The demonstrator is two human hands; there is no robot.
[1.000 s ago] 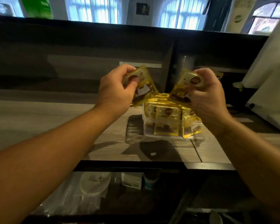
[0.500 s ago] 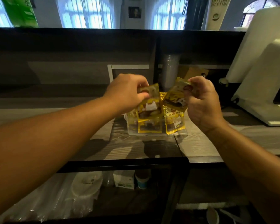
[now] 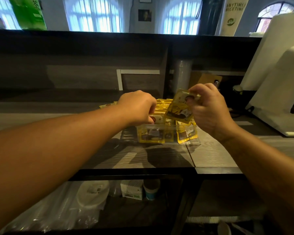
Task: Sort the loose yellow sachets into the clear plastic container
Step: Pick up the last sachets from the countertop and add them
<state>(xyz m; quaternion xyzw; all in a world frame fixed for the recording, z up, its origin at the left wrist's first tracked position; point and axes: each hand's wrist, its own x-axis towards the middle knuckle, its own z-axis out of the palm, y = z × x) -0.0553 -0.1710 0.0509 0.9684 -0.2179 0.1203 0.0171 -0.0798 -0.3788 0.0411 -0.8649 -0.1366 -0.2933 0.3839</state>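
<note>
A clear plastic container (image 3: 168, 127) stands on the grey wooden counter, packed with several upright yellow sachets. My left hand (image 3: 139, 107) is down at the container's top left, fingers pinched on a yellow sachet (image 3: 157, 119) that is partly inside among the others. My right hand (image 3: 209, 107) hovers just above the container's right side and grips another yellow sachet (image 3: 180, 107) by its top edge, tilted. A loose yellow sachet (image 3: 108, 104) peeks out on the counter behind my left wrist.
A large white machine (image 3: 277, 85) stands at the right. A stack of clear cups (image 3: 183, 75) and a brown card (image 3: 205, 80) sit in the dark shelf behind. The lower shelf holds plastic lids (image 3: 92, 195), a small box (image 3: 131, 190) and a cup (image 3: 151, 189).
Both hands have come down from chest height toward the container. My left hand has lowered its sachet into the container's left side; my right hand still holds its sachet above.
</note>
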